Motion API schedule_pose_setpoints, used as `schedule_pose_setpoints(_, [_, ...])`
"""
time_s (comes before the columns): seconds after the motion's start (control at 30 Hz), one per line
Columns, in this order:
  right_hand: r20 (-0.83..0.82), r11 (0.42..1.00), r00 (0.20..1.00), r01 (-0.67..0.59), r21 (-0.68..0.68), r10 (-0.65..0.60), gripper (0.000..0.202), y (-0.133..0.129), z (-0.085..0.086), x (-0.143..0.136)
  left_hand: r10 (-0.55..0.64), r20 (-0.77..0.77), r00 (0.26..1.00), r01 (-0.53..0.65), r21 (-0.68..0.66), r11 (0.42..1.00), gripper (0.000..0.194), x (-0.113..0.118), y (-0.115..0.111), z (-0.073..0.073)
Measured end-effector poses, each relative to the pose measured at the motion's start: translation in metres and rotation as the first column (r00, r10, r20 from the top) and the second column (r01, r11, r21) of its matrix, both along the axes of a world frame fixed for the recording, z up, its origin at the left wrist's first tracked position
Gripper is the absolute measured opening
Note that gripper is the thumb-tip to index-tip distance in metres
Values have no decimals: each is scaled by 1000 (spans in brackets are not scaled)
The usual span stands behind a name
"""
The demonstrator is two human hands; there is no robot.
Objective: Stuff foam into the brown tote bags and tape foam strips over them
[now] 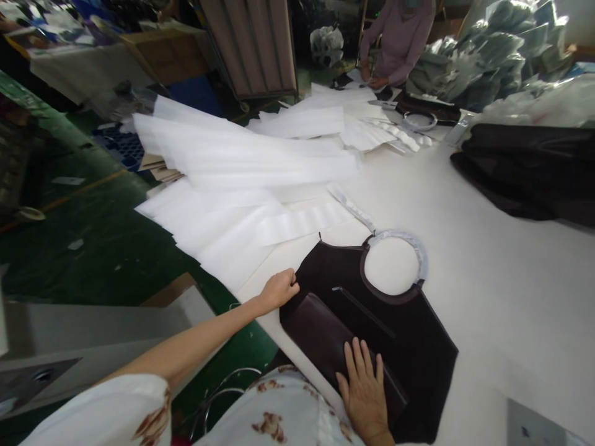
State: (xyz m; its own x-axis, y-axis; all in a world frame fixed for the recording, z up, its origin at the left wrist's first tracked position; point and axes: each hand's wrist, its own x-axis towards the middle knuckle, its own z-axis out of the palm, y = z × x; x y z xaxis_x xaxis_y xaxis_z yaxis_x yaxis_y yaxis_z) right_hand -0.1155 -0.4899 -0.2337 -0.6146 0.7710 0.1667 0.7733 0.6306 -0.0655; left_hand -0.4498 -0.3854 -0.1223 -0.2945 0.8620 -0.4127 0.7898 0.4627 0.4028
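Observation:
A dark brown handbag (409,347) lies flat on the white table, with a slit-like zip line across it and a round handle (423,254) partly wrapped in pale material at its far end. My left hand (279,290) is closed on the bag's left edge, its fingertips partly hidden. Spread flat, my right hand (365,387) presses on a smooth, dark brown leather piece (320,334) lying along the bag's near side. A narrow strip with pale wrapping (348,205) runs from the handle's far side onto the table.
Overlapping white foam sheets (251,155) cover the table's left and far parts. Dark bags (530,170) lie at the right, below plastic-wrapped bundles (506,49). A co-worker (400,43) handles items at the far end. An open carton (116,328) stands at lower left.

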Motion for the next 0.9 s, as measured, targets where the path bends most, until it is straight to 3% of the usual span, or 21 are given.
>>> schedule_pose_setpoints(0.3, [-26, 1000, 1000, -4, -18, 4, 69, 0, 3, 1, 142, 111, 984, -139, -40, 990, 14, 1, 14, 14])
schedule_pose_setpoints(0.37, [-29, 1000, 1000, -12, -6, 12, 69, 0, 5, 1, 164, 88, 983, -163, -20, 986, 12, -19, 23, 27])
schedule_pose_setpoints(0.5, [-29, 1000, 999, -14, -10, 14, 69, 0, 5, 1, 248, -58, 967, -245, 59, 968, 14, -86, 40, 62])
schedule_pose_setpoints(0.57, [-31, 1000, 1000, -6, -17, 5, 70, -1, 4, 1, 225, -74, 972, -221, 59, 973, 13, -103, 37, 69])
schedule_pose_setpoints(0.63, [-33, 1000, 999, 0, -18, 0, 70, -2, 2, 2, 142, -28, 989, -142, 19, 990, 13, -97, 24, 63])
schedule_pose_setpoints(0.77, [-21, 1000, 1000, 2, -21, -2, 70, -3, -1, 2, -49, 111, 993, 60, -93, 994, 7, -51, -6, 22])
schedule_pose_setpoints(0.9, [0, 1000, 1000, 11, -28, -11, 70, -4, -1, 3, -148, 132, 980, 167, -139, 976, 16, -35, -7, -7])
